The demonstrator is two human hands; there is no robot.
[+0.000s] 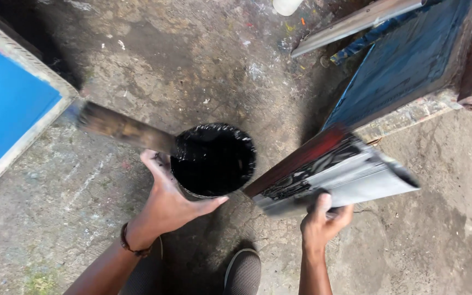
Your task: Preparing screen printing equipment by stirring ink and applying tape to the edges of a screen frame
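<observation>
The left hand [167, 205] wraps around the near-left side of the black ink can [213, 159], which stands on the concrete floor [192, 60], a stir stick [124, 130] leaning in it. The right hand [323, 221] grips closed on a squeegee [329, 172] just right of the can. It seems the ink loading step; next the blade needs a careful tilt over the rim.

A round tub [212, 159] full of glossy black ink stands upright on the floor beside a tilted, ink-smeared grey squeegee [334, 177] with a wooden back.
</observation>
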